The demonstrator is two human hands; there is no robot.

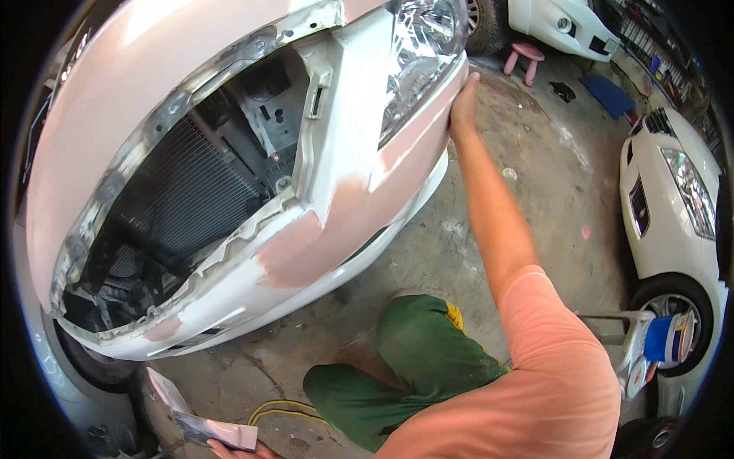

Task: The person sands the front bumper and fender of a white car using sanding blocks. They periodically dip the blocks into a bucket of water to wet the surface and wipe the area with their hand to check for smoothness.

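A white car front [355,69] with pinkish patches [294,245] fills the upper left. Its open front section shows a dark radiator [183,199] inside a bare frame, beside a clear headlight [420,53]. My right arm reaches up, and my right hand [464,107] lies against the bumper's outer edge below the headlight, fingers extended along it and partly hidden. At the lower edge, my left hand [241,451] holds a flat pink and dark grey piece [214,428], with another pink flat section [164,390] above it; whether they are joined I cannot tell.
Another white car [650,222] stands at right, a third [558,27] behind. A pink stool [524,57], blue mat [608,96], containers [665,336] near my right shoulder and yellow hose [283,405] are on the concrete floor [512,191]. A grey car [53,382] is at lower left.
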